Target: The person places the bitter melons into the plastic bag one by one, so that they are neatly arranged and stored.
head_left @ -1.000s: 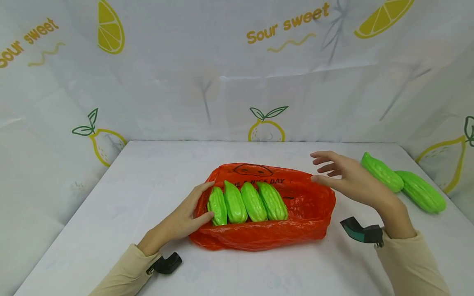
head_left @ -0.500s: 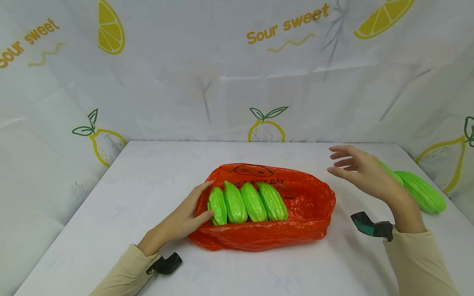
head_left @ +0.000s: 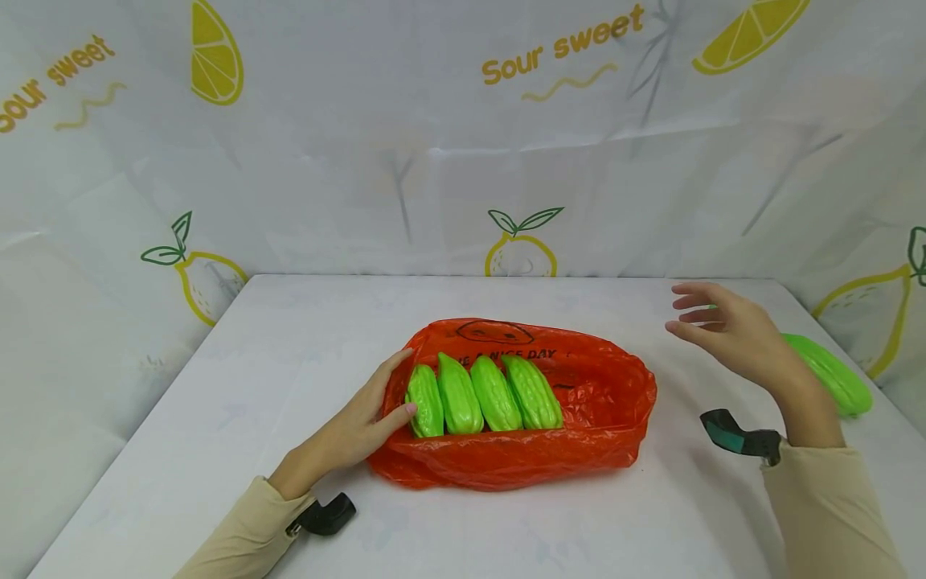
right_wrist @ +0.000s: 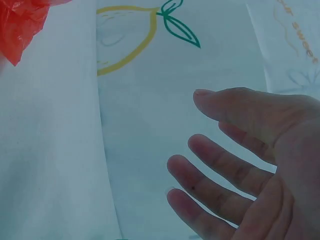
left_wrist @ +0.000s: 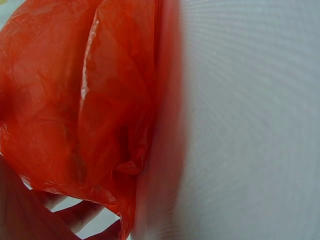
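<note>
A red plastic bag (head_left: pixel 506 462) lies on the table with its mouth held wide. Several green bitter gourds (head_left: pixel 460 398) lie side by side in its left part. My left hand (head_left: pixel 354 422) grips the bag's left end, thumb over the rim near the leftmost gourd; in the left wrist view its fingers (left_wrist: pixel 80 212) show behind the red film. Above the table to the right of the bag, my right hand (head_left: pixel 738 334) holds nothing, fingers loosely bent and apart. Behind it lies another bitter gourd (head_left: pixel 832 374); one more is almost wholly hidden by the hand.
The white table (head_left: pixel 304 322) runs back to a hanging cloth (head_left: pixel 325 201) printed with lemons. Cloth also rises along both sides. A dark wrist camera (head_left: pixel 738 438) sticks out from the right sleeve.
My right hand has moved right, away from the bag and over the loose bitter gourds, now covering most of one. The left hand has barely shifted; the bag stays put.
</note>
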`<state>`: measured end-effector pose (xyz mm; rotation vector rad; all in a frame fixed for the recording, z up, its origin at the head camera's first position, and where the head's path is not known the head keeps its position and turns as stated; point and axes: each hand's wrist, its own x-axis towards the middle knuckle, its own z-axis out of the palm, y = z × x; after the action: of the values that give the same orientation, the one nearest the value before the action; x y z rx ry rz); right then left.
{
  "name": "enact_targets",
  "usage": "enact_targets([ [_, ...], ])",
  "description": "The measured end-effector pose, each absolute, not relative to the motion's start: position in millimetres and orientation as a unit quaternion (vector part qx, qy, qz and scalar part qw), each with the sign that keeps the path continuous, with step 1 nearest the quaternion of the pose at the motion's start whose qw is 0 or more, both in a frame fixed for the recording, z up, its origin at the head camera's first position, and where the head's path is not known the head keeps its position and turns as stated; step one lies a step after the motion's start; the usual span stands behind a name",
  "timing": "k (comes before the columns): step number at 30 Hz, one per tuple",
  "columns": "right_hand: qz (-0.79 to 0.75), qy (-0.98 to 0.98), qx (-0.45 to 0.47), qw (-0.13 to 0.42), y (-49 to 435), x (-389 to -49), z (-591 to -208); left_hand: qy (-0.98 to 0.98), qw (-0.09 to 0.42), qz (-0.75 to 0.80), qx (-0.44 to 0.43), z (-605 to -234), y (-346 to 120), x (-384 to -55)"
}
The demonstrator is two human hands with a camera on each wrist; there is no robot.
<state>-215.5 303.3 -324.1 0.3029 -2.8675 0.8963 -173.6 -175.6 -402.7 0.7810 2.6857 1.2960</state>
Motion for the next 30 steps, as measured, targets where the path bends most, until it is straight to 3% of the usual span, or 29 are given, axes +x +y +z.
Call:
enact_targets([
  [18, 0.257, -0.959, 0.051, 0.108, 336.7, -225.5, -347.2, 0.872, 0.023, 0.418, 0.253, -404.0, -176.0, -174.1],
  [30, 0.258, -0.961, 0.016, 0.094, 350.1, -224.8, -352.5, 0.876, 0.026, 0.414, 0.248, -402.8, -175.4, -172.8],
])
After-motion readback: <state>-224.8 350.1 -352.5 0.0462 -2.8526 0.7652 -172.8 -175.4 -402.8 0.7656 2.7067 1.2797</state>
